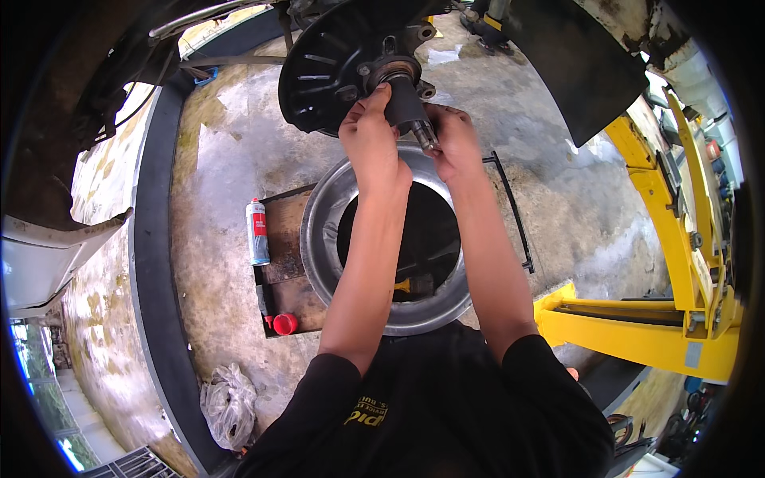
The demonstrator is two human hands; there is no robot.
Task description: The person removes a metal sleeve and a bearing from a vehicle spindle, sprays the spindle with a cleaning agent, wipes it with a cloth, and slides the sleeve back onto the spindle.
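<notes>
A dark cylindrical sleeve [406, 102] sits around a metal spindle [427, 140], whose bare threaded-looking tip sticks out toward me. Behind it is a black brake dust shield [315, 80] with slots, and a rusty-brown ring lies at the sleeve's base. My left hand [369, 131] is closed against the sleeve's left side, thumb pointing up near the ring. On the opposite side my right hand [454, 139] curls its fingers around the sleeve, close to the spindle tip. Some of its fingertips are hidden behind the sleeve.
Below my forearms stands a round metal basin [319, 271] holding dark liquid and a yellow-handled brush [406, 285]. Left of it are a spray can [256, 233] and a red cup-shaped piece [285, 323]. Yellow lift arms [637, 338] stand at right; a plastic bag [229, 406] lies lower left.
</notes>
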